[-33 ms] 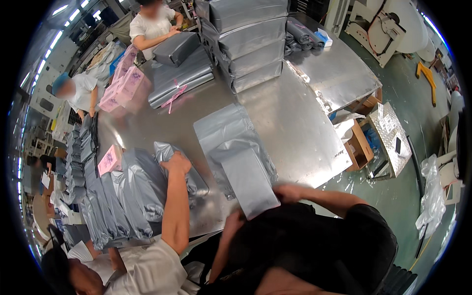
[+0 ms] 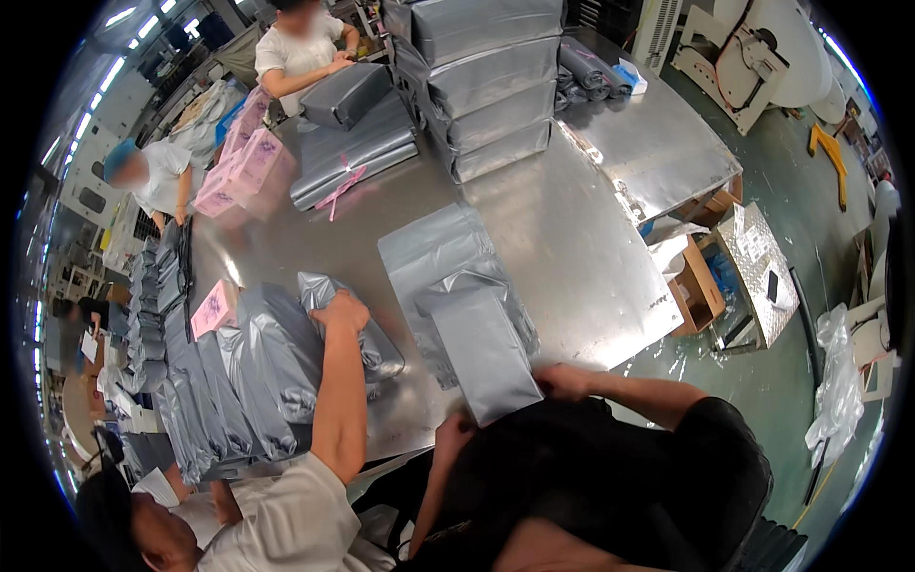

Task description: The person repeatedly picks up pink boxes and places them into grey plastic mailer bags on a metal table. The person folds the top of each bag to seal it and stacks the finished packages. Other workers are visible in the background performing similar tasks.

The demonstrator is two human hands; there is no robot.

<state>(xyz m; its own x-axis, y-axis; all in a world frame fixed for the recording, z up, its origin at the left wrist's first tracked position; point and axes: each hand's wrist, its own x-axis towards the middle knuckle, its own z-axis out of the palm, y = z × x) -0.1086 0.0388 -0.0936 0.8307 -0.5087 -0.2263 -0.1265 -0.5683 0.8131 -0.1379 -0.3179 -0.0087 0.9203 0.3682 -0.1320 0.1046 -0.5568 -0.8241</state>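
A grey plastic bag [image 2: 483, 357] lies at the table's near edge, its near end by my black shirt. My right hand [image 2: 566, 381] is closed on its near right corner. At the near left corner my left hand [image 2: 455, 434] grips the bag's edge, its fingertips partly hidden. Beneath and beyond this bag spreads a stack of flat grey bags [image 2: 419, 246]. To the left, a co-worker's hand [image 2: 341, 315] presses on a grey wrapped bundle [image 2: 315, 288], beside a row of upright grey bundles [image 2: 276, 353].
A pink box [image 2: 215, 307] rests on the row; more pink boxes [image 2: 250, 172] stand farther back. Tall grey wrapped stacks [image 2: 496, 91] rise at the table's far side. Two people in white work beyond. A cardboard box [image 2: 701, 286] and a metal stool [image 2: 758, 272] stand at right.
The near end of the grey bag between my hands sits slightly differently, and my right hand has shifted a little. The whole view has moved slightly.
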